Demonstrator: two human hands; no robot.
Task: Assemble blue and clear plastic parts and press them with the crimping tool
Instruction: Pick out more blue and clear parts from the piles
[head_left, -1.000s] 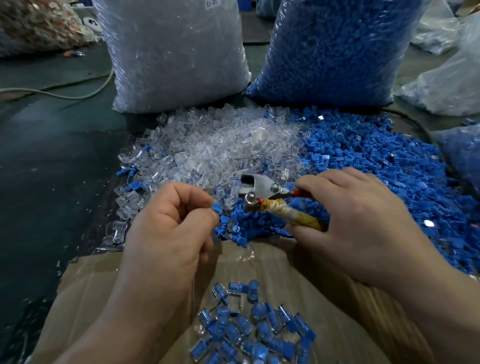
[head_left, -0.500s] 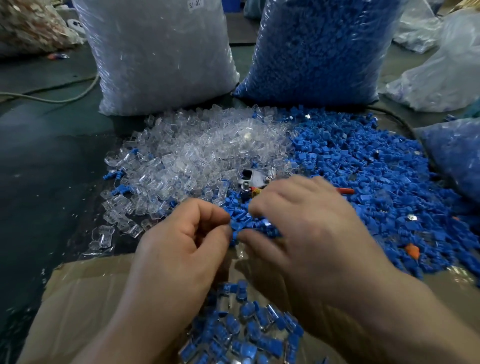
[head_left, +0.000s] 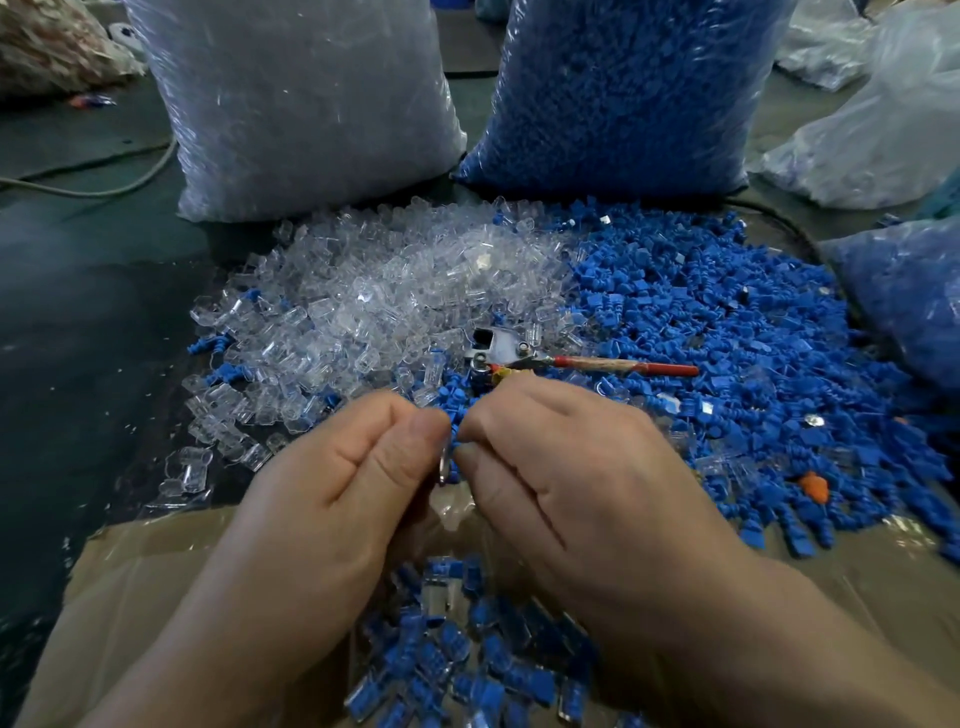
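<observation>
The left hand (head_left: 332, 493) and right hand (head_left: 587, 483) meet fingertip to fingertip, both with fingers curled. The left thumb and forefinger pinch a small clear part (head_left: 441, 470). The right thumb and forefinger pinch a blue part (head_left: 456, 441) held right against it (both parts are mostly hidden by the fingers, so how far they are joined cannot be told). Neither hand holds the crimping tool (head_left: 501, 349), which lies just beyond the right hand's knuckles. Its metal head is nearest the fingertips and its red handle points away to the right across the loose parts. Directly under the wrists is a cardboard box (head_left: 130, 597) holding a scatter of finished pieces (head_left: 457, 654), blue inside clear. Ahead of the left hand spreads a heap of clear parts (head_left: 384, 291). Ahead of and to the right of the right hand spreads a heap of blue parts (head_left: 727, 332), with one orange bit (head_left: 813, 486) lying in it off to the right. Beyond the heaps stand two full plastic sacks, the sack of clear parts (head_left: 301, 104) on the left and the sack of blue parts (head_left: 623, 88) on the right. A pale cable (head_left: 104, 188) trails over the dark floor (head_left: 78, 322) far to the left.
</observation>
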